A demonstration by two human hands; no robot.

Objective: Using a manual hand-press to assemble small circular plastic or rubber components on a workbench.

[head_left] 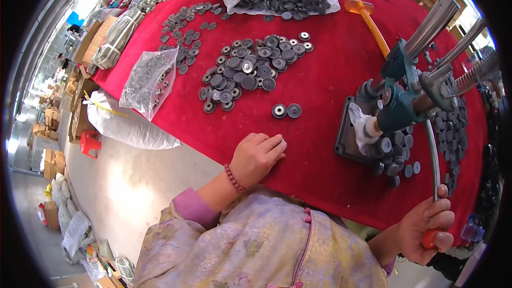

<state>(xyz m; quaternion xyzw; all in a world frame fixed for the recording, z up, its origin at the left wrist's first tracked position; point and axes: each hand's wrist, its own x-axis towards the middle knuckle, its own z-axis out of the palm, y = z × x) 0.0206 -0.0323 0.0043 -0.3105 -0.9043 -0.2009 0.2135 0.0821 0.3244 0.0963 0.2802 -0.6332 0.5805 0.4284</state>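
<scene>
My left hand (255, 156), with a beaded bracelet at its wrist, rests near the table's front edge. Its fingers are curled together, and a small dark bit shows at the fingertips, too hidden to name. Just beyond it lie a grey disc with a metal ring centre (279, 110) and a plain grey disc (294, 110), side by side. On the right, my right hand (429, 226) is wrapped round the lever (433, 160) of a green hand press (397, 109), by its red knob (430, 238). Several grey discs (397, 154) lie around the press base.
A heap of grey discs (248, 66) covers the middle of the red cloth (330, 58). Left of it lies a clear bag of small metal parts (152, 82). Behind are a white sack of dark discs (288, 0) and an orange mallet (368, 16). More discs (453, 133) lie beyond the press.
</scene>
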